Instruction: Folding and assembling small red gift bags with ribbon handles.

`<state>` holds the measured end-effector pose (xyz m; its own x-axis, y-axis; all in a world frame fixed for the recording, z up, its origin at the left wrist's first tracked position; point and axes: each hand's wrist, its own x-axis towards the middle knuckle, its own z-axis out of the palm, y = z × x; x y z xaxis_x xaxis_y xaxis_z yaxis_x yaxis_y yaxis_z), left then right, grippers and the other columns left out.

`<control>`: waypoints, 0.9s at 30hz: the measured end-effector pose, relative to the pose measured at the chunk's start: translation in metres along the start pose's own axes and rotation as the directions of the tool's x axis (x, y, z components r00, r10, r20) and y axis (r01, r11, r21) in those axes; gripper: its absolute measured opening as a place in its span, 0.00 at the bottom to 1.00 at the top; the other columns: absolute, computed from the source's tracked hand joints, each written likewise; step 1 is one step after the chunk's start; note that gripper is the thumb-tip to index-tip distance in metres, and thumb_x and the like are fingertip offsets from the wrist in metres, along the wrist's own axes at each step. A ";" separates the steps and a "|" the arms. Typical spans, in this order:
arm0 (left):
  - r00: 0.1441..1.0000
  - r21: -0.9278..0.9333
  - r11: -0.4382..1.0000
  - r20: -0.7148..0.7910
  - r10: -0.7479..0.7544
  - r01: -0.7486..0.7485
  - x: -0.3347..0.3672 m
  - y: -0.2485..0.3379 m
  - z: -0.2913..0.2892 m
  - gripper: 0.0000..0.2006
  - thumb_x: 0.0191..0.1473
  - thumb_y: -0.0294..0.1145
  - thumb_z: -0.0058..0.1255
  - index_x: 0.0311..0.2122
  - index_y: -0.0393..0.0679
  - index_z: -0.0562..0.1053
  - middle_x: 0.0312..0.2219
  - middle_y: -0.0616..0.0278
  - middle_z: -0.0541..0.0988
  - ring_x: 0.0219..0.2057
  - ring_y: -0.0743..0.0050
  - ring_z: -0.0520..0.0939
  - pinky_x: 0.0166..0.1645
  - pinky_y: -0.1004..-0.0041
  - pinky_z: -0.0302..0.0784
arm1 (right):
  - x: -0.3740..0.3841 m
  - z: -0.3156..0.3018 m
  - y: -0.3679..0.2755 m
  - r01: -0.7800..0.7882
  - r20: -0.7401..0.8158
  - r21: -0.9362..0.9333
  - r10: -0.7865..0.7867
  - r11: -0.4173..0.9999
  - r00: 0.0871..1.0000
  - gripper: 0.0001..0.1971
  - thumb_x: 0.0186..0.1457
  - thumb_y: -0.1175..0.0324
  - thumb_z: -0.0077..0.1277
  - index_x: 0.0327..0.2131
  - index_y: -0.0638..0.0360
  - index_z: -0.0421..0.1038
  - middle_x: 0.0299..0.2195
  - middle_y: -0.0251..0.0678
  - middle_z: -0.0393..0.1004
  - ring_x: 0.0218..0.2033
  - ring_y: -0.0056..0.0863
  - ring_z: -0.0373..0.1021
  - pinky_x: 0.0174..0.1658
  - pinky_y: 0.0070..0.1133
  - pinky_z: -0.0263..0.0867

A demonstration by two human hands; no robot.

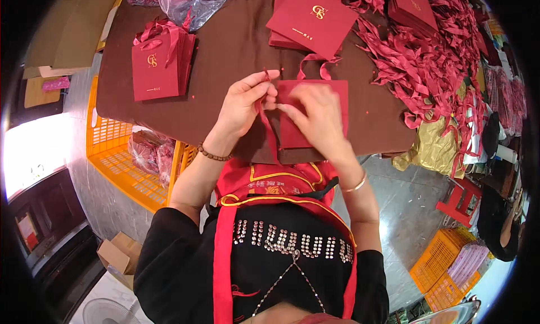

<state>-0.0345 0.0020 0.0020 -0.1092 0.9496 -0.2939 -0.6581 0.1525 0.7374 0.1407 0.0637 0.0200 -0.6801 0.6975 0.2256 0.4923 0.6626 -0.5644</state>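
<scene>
A worker in a red apron (270, 180) sits or stands close against a brown-covered tabletop (225, 54), both bare hands meeting just past its near edge. The left hand (247, 102) pinches a narrow red ribbon (269, 130) between thumb and fingers; one end pokes up above the grip while the rest hangs toward the worker, a hold that seems meant to leave the length free. The right hand (320, 113), blurred, arches over a red paper bag (301, 138) with fingers bent and thumb reaching toward the left; whether it grips anything cannot be told. The bag lies flat near the tabletop's front edge, probably for easy reach, its ribbon handle (324, 71) looped beyond the top. Farther off to the left, a group of handled bags (154, 71) is gathered together, perhaps to keep them apart from the flat stack (315, 23) beyond the hands. Loose ribbons (427, 60) heap at right, likely for ready picking. Clear plastic (191, 3) lies at the far left edge.
</scene>
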 end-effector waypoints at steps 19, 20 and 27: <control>0.992 0.771 0.633 -0.018 0.128 -0.068 -0.009 -0.027 0.014 0.07 0.51 0.24 0.51 0.36 0.36 0.74 0.24 0.68 0.76 0.23 0.87 0.73 0.28 0.83 0.70 | 0.011 -0.022 0.057 -0.332 0.259 0.278 0.262 0.901 0.929 0.11 0.48 0.69 0.54 0.36 0.63 0.71 0.26 0.35 0.72 0.28 0.24 0.69 0.34 0.20 0.64; 0.992 0.772 0.633 -0.018 0.124 -0.065 -0.008 -0.025 0.014 0.07 0.51 0.24 0.51 0.36 0.36 0.74 0.24 0.68 0.76 0.23 0.87 0.73 0.28 0.83 0.70 | 0.012 -0.024 0.057 -0.412 0.307 0.330 0.316 0.850 0.898 0.11 0.50 0.70 0.52 0.37 0.64 0.71 0.27 0.35 0.74 0.29 0.20 0.69 0.35 0.18 0.63; 0.992 0.870 0.487 0.013 0.128 -0.075 -0.011 -0.019 0.018 0.07 0.51 0.24 0.51 0.37 0.36 0.75 0.23 0.66 0.77 0.23 0.86 0.73 0.28 0.82 0.70 | 0.010 -0.030 0.057 -0.500 0.409 0.396 0.339 0.770 0.847 0.11 0.53 0.70 0.49 0.38 0.67 0.70 0.30 0.32 0.75 0.32 0.15 0.68 0.37 0.15 0.64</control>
<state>-0.0070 -0.0064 0.0019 -0.1828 0.9649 -0.1886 0.3357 0.2416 0.9105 0.1783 0.1167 0.0136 -0.6312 0.7039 -0.3256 0.5043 0.0537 -0.8618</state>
